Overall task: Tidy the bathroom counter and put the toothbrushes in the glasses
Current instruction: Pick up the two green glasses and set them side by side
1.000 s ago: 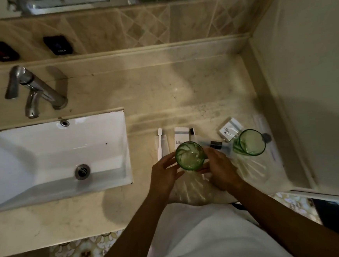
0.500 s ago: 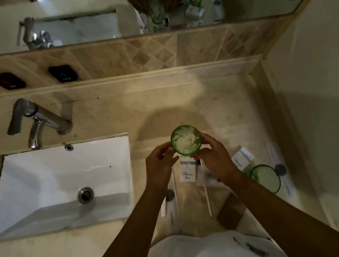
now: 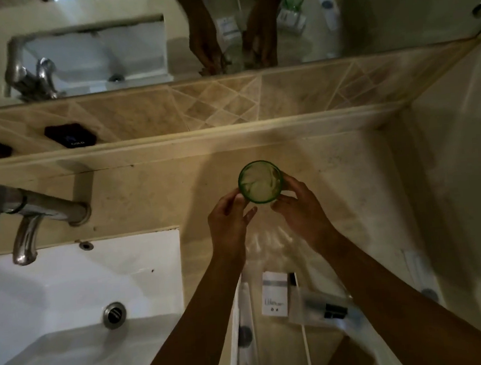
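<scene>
2 hands gripping 1 green glass (image 3: 260, 181)

Left hand (image 3: 227, 223) and right hand (image 3: 302, 209) are curling fingers around its sides, holding it upright over the counter (image 3: 333, 175), right of the sink (image 3: 84, 295).

A clear green glass (image 3: 260, 181) stands out against the mottled beige stone counter (image 3: 334, 180), beside a white sink (image 3: 83, 284) with a silver tap (image 3: 31, 210), below tan wall tiles (image 3: 219, 106) in a pale diamond lattice and a white box (image 3: 275, 296) with a grey-blue band.
</scene>
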`<control>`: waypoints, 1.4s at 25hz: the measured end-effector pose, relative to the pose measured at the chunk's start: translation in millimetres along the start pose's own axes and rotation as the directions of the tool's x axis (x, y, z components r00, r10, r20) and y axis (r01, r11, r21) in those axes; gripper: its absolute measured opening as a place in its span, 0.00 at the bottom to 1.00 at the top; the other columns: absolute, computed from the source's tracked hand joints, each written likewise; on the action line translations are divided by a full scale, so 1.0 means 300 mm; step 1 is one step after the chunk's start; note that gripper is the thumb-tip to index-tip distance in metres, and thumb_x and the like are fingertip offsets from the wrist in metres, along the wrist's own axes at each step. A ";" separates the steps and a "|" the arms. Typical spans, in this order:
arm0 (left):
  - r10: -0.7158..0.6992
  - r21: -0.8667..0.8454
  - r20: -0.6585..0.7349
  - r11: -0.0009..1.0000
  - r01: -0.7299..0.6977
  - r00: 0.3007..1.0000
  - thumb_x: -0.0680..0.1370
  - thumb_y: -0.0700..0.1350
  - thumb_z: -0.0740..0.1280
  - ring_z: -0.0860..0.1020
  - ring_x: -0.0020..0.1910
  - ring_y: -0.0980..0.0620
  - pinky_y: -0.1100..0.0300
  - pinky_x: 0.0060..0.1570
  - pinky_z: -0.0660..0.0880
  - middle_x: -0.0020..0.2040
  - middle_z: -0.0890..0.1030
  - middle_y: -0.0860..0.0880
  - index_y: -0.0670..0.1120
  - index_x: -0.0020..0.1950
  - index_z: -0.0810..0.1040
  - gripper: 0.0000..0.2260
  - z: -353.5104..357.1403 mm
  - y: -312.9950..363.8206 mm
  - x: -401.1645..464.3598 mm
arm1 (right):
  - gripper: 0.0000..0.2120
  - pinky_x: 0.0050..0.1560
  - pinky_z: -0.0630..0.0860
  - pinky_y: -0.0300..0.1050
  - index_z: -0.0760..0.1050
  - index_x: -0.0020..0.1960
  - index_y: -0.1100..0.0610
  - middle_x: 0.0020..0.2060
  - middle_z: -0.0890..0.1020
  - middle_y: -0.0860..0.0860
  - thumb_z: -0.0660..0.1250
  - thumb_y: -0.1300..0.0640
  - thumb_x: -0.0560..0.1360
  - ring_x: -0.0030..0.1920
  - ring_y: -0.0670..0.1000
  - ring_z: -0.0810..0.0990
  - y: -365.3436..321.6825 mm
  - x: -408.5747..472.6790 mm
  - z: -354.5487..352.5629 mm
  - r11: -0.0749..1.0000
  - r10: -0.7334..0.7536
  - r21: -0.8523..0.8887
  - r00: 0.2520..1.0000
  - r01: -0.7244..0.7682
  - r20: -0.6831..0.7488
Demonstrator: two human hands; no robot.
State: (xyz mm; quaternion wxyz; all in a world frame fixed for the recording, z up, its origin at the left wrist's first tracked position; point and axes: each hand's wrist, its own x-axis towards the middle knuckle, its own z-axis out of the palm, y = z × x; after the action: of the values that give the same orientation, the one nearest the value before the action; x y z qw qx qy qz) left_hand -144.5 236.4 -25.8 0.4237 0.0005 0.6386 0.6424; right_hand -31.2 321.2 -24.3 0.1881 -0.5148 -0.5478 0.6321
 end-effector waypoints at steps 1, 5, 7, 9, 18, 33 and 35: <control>0.001 0.013 -0.001 1.000 -0.001 1.000 0.81 0.39 0.65 0.81 0.58 0.47 0.49 0.54 0.81 0.59 0.82 0.42 0.41 0.60 0.81 0.09 0.016 0.003 0.029 | 0.30 0.47 0.77 0.36 0.74 0.66 0.46 0.61 0.76 0.52 0.66 0.72 0.71 0.58 0.49 0.81 -0.014 0.027 -0.002 1.000 -0.010 0.000 1.000 0.010 0.007; 0.002 0.032 0.005 0.999 -0.003 1.000 0.81 0.39 0.65 0.81 0.58 0.48 0.51 0.54 0.81 0.58 0.82 0.44 0.42 0.60 0.80 0.09 0.058 0.016 0.110 | 0.29 0.45 0.77 0.31 0.72 0.64 0.42 0.60 0.75 0.49 0.66 0.71 0.73 0.57 0.45 0.80 -0.038 0.114 -0.006 1.000 -0.026 -0.002 1.000 0.026 0.006; -0.005 0.023 0.003 1.000 0.005 1.000 0.81 0.39 0.65 0.81 0.58 0.48 0.51 0.55 0.81 0.58 0.82 0.44 0.42 0.59 0.81 0.09 0.075 0.028 0.140 | 0.29 0.43 0.77 0.30 0.72 0.68 0.45 0.63 0.74 0.51 0.67 0.69 0.73 0.57 0.44 0.80 -0.033 0.155 -0.003 1.000 0.002 -0.015 1.000 -0.003 -0.010; -0.009 0.011 0.004 1.000 0.009 1.000 0.81 0.39 0.65 0.81 0.58 0.48 0.49 0.56 0.81 0.58 0.82 0.43 0.42 0.59 0.81 0.09 0.086 0.039 0.163 | 0.30 0.42 0.76 0.29 0.71 0.70 0.46 0.64 0.73 0.52 0.68 0.69 0.73 0.56 0.43 0.80 -0.033 0.180 0.003 1.000 0.021 -0.021 1.000 -0.021 -0.020; 0.072 0.041 -0.068 0.997 -0.070 0.995 0.81 0.39 0.65 0.81 0.59 0.50 0.50 0.56 0.80 0.57 0.83 0.47 0.46 0.58 0.81 0.08 0.039 0.067 0.194 | 0.31 0.57 0.78 0.42 0.70 0.71 0.48 0.61 0.70 0.47 0.70 0.70 0.73 0.61 0.48 0.77 -0.066 0.221 0.094 0.999 -0.035 -0.033 0.999 0.037 0.041; 0.113 0.015 -0.216 0.994 -0.112 0.970 0.81 0.41 0.65 0.80 0.61 0.47 0.46 0.61 0.78 0.59 0.82 0.46 0.44 0.62 0.80 0.10 -0.179 0.145 0.307 | 0.31 0.46 0.75 0.26 0.70 0.69 0.47 0.56 0.70 0.43 0.68 0.71 0.72 0.53 0.37 0.76 -0.133 0.278 0.377 0.995 -0.066 -0.065 0.982 0.079 0.175; 0.115 0.004 -0.212 0.993 -0.117 0.971 0.81 0.41 0.65 0.80 0.60 0.47 0.45 0.60 0.78 0.58 0.82 0.46 0.45 0.61 0.81 0.10 -0.183 0.145 0.310 | 0.31 0.46 0.75 0.26 0.70 0.70 0.50 0.57 0.70 0.44 0.68 0.71 0.72 0.53 0.35 0.76 -0.120 0.285 0.382 0.993 -0.075 -0.082 0.984 0.089 0.163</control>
State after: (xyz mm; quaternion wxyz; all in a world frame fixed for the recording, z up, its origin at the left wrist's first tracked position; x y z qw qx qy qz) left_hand -257.4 249.7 -50.6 0.3150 -0.0321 0.6763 0.6651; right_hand -175.4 344.4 -45.5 0.1462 -0.4474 -0.6095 0.6380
